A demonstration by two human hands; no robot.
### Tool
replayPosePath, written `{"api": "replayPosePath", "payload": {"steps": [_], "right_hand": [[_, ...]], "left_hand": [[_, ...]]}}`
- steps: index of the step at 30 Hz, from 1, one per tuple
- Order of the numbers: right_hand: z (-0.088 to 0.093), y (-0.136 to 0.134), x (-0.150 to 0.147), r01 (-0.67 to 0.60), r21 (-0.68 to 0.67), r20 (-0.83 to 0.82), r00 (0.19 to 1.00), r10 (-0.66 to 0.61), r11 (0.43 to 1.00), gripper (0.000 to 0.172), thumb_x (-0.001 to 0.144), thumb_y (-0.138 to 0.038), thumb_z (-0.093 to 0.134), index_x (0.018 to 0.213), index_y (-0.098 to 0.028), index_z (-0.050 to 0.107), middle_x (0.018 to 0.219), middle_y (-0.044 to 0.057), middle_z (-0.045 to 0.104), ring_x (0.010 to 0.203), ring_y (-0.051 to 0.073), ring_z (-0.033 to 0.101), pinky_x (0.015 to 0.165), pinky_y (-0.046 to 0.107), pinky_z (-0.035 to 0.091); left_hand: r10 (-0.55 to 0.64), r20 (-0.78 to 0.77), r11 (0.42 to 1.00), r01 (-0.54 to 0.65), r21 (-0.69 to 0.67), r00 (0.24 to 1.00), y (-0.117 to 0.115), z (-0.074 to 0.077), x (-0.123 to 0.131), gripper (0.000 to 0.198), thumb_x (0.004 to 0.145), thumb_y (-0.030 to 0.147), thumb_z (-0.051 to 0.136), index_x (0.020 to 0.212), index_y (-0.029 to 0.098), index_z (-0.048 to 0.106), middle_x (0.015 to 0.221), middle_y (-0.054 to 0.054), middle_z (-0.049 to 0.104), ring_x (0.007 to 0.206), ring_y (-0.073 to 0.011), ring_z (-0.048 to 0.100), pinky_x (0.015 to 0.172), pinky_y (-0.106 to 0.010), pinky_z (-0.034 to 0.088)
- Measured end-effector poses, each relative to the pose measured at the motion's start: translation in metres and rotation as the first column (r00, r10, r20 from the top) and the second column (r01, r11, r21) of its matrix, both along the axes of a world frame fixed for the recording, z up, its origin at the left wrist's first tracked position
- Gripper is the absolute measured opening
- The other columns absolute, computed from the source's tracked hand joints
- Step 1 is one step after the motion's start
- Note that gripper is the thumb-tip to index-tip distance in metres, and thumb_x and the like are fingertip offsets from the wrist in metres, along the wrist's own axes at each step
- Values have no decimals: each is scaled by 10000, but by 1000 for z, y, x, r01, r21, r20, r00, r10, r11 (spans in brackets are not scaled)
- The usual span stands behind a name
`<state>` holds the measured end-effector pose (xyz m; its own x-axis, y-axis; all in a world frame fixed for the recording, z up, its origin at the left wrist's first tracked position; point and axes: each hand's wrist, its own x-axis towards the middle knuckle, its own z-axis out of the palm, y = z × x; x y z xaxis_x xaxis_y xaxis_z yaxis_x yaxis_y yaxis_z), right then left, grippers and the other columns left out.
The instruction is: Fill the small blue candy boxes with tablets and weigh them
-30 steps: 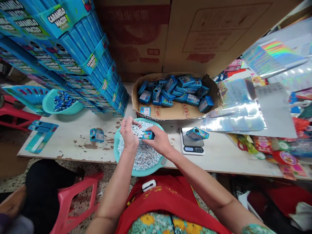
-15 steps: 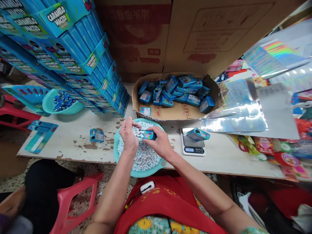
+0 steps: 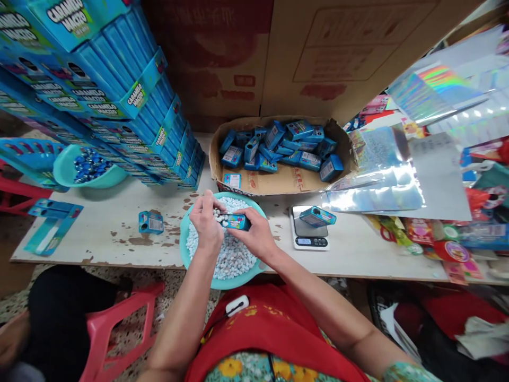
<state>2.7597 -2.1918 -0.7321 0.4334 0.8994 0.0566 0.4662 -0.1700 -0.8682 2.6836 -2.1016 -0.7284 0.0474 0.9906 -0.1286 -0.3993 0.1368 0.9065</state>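
Note:
My right hand [image 3: 256,236] grips a small blue candy box [image 3: 235,221] on its side over a teal bowl [image 3: 194,262] heaped with small white candies [image 3: 230,254]. My left hand [image 3: 205,220] is cupped and closed around some of those candies, held at the box's open left end. Another blue box [image 3: 317,216] lies on a small digital scale [image 3: 308,231] just right of the bowl.
A cardboard tray [image 3: 278,183] with several blue boxes stands behind the bowl. One loose box [image 3: 150,222] sits left. Stacked blue display cartons [image 3: 111,101] and a teal bowl of blue pieces [image 3: 85,167] fill the left. Holographic sheets [image 3: 382,180] lie right. A pink stool [image 3: 115,326] is below.
Both hands stayed over the bowl, with the left hand pressing closer to the box's end. The view has shifted slightly to the right and down.

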Motion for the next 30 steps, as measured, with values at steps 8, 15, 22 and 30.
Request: {"api": "replayPosePath", "payload": {"steps": [8,15,22,30], "right_hand": [[-3,8,0,22,-47,-12,1000,-23,999,307,661,-250,779,938,-200,658,903,26,664,871,204,622,806,332,484],[1,-12,22,-2,38,-197,980,10,999,399,639,-337,816,986,-216,660,975,11,667,939,172,622,866,291,470],[-8,-83,60,81,21,-348,935,-68,997,420,601,-355,840,963,-209,684,951,19,656,915,180,612,858,309,465],[-15,-179,105,451,-228,-372,779,-505,863,414,617,-371,818,959,-209,652,952,22,652,858,191,621,808,330,493]], "left_hand": [[-119,-65,992,117,-39,991,1,-1,10,451,734,507,690,565,163,451,496,47,422,384,-40,351,351,-184,218],[-128,71,990,132,-48,989,11,22,-5,328,705,422,718,677,175,505,510,53,425,407,-65,344,344,-195,195],[-474,-681,875,384,-293,558,22,-66,-20,322,660,462,660,706,150,597,700,-43,579,600,-148,519,522,-258,393],[-288,-951,624,731,-277,-114,15,-93,-12,281,777,382,507,882,179,671,974,-117,661,943,-289,603,820,-375,453]]}}
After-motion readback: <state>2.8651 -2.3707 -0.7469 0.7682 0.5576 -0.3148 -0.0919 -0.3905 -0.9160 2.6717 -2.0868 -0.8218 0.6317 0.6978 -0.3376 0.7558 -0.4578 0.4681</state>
